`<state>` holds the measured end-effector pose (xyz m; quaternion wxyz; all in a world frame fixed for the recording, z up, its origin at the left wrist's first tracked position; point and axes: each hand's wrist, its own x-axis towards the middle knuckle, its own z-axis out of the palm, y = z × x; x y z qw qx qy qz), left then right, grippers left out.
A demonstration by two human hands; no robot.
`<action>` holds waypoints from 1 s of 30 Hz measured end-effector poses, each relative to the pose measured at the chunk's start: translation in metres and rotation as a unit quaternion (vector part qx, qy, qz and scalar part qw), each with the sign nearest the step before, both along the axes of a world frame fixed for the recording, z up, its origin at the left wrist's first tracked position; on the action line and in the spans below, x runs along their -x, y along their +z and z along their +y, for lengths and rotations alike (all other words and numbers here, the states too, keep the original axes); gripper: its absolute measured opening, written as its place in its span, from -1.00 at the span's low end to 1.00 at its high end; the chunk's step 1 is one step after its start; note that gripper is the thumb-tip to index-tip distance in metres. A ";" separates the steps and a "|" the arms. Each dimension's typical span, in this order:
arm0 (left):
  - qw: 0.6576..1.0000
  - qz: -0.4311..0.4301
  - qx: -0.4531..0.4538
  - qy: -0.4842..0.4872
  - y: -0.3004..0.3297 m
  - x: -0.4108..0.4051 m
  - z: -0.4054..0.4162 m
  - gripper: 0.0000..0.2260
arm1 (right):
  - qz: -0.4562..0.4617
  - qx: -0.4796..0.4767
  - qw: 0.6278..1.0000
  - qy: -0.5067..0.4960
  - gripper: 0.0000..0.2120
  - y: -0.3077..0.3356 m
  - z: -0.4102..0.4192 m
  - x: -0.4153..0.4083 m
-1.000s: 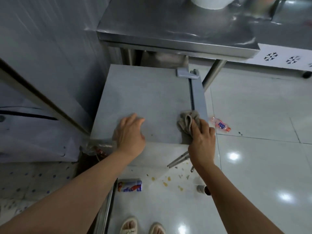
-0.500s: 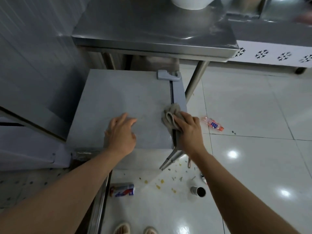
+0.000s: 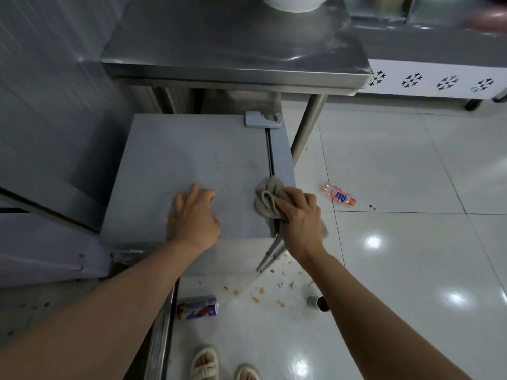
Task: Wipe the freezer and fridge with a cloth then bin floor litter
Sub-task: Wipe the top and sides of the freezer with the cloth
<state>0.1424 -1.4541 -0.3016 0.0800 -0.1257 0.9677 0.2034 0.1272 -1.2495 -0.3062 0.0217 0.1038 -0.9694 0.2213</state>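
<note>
The right hand (image 3: 297,215) held the bunched cloth (image 3: 267,200) pressed on the freezer top (image 3: 178,160), near its right edge. The left hand (image 3: 193,215) lay flat and open beside it. Long, firm strokes across the whole top would clean best

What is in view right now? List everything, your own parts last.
small fridge: 1, grey, centre, its top being wiped
hinge cover: 1, grey, far right corner of the fridge top
cloth: 1, beige, bunched at the top's right edge
steel table: 1, silver, behind the fridge
bowl: 1, white, on the table, cut off by the frame
plastic bottle: 1, clear with red cap, floor right of the fridge
can: 1, red, white and blue, lying on the floor near the feet
cup: 1, tipped over, floor
food scraps: several, yellowish, floor
sandals: 2, cream, bottom edge
left hand: flat on the top
right hand: pressing the cloth
</note>
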 end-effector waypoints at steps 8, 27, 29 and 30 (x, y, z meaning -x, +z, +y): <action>0.999 -0.027 0.003 -0.021 0.003 0.000 -0.005 -0.57 | -0.021 0.032 0.998 0.039 -0.54 0.012 0.014 -0.059; 0.995 -0.004 0.022 -0.096 -0.003 0.069 -0.024 -0.49 | -0.087 -0.097 0.989 -0.077 -0.44 -0.023 -0.036 0.020; 0.995 -0.007 0.022 -0.099 -0.005 0.079 -0.025 -0.50 | -0.097 -0.084 0.989 -0.080 -0.46 -0.021 -0.042 0.047; 0.995 -0.006 0.023 -0.099 -0.006 0.083 -0.025 -0.50 | -0.098 -0.081 0.989 -0.079 -0.46 -0.021 -0.044 0.059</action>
